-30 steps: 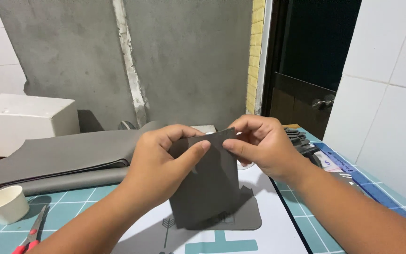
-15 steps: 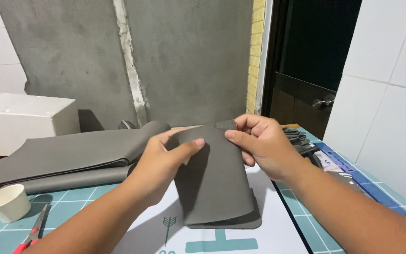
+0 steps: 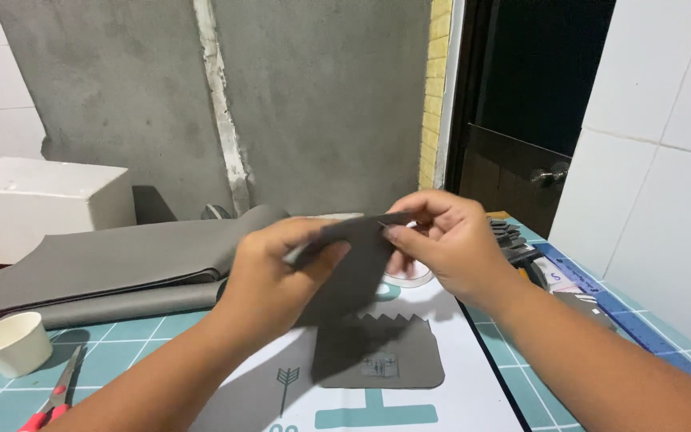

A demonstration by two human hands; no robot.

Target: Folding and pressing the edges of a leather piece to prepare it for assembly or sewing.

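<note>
Both my hands hold one dark grey leather-like piece (image 3: 353,268) up above the table. My left hand (image 3: 277,276) grips its left edge with thumb on top. My right hand (image 3: 441,244) pinches its upper right edge. Below it, a second grey piece (image 3: 385,360) with a zigzag top edge and rounded lower corners lies flat on the white sheet (image 3: 473,384) that covers the teal cutting mat (image 3: 121,352).
A large folded grey sheet (image 3: 105,268) lies at the left, with a white box (image 3: 33,200) behind it. A paper cup (image 3: 11,344) and red-handled scissors (image 3: 53,396) sit front left. A tape roll (image 3: 409,276), stacked grey pieces (image 3: 509,236) and a blue ruler (image 3: 601,300) are at the right.
The held piece has been lifted and turned from hanging upright to nearly flat, which uncovers the zigzag-edged piece lying on the table.
</note>
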